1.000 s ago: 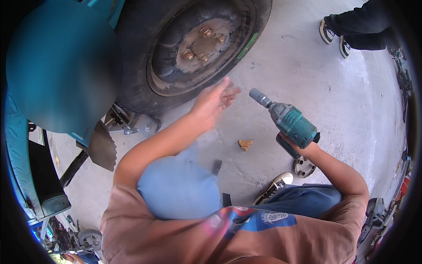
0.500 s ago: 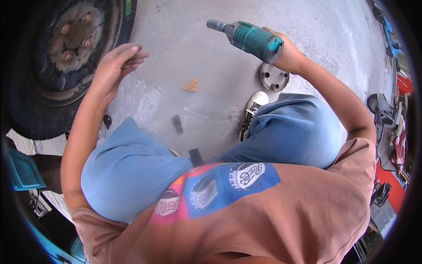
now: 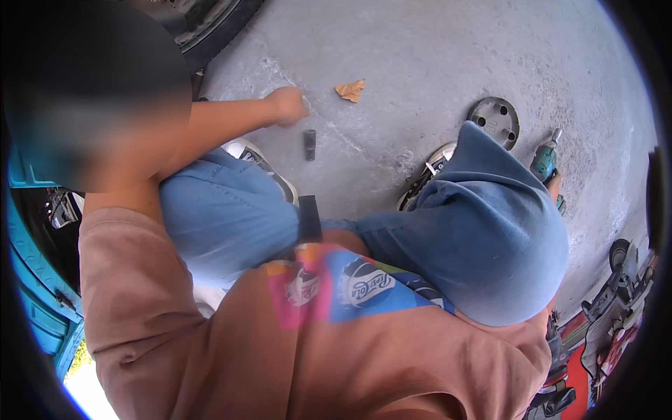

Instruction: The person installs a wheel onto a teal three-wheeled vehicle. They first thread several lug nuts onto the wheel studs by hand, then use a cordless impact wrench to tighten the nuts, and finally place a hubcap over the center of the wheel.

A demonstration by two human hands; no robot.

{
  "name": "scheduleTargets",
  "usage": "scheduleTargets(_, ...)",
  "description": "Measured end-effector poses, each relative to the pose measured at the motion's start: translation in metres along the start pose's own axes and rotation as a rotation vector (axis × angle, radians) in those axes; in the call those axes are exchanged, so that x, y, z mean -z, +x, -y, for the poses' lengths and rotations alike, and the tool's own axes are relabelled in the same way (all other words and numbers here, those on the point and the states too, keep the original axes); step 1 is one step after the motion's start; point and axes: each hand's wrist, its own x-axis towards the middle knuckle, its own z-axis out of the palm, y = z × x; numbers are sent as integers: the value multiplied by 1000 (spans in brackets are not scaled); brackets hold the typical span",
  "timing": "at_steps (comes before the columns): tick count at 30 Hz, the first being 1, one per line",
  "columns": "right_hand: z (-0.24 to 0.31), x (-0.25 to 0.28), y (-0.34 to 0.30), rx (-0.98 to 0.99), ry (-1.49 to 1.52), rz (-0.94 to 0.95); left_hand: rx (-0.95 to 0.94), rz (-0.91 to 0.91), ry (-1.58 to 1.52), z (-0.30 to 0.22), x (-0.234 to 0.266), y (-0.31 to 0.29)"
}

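My left hand (image 3: 285, 106) reaches low over the concrete floor, smeared by motion, its fingers not clear. Just beside its fingertips stands or lies a dark cylindrical socket (image 3: 309, 145); I cannot see contact. Far to the right, beyond my right knee, my right hand (image 3: 555, 186) is closed round a teal impact wrench (image 3: 544, 161), with a metal socket on its nose pointing away from me. The wrench is low by the floor, and my knee hides part of the hand.
A round wheel cap (image 3: 494, 123) with several dark holes lies beyond my right shoe. A dry leaf (image 3: 350, 90) rests on the floor. At the upper left is a tyre (image 3: 222, 31), partly covered by a blurred patch. Tools and clutter (image 3: 616, 294) line the lower right.
My right hand has lowered the impact wrench to the right, down by the floor. My left hand has moved from beside the wheel toward the loose socket. The view has shifted.
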Motion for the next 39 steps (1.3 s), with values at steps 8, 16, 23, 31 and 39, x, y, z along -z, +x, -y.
scheduleTargets(8, 28, -2, -29, -55, -171, -117, 101, 24, 81, -32, -12, -13)
scheduleTargets(16, 169, -2, -9, 873, -251, 27, -287, 13, -112, -100, 83, -20)
scheduleTargets(23, 211, 13, 31, 932, -92, 162, -334, -56, -400, -89, 134, -62)
scheduleTargets(31, 262, -1, 47, 781, 22, 131, -325, 61, -441, -64, 107, -41)
scheduleTargets(39, 548, 149, 81, 756, 915, 760, -502, -69, -735, -64, 144, -109)
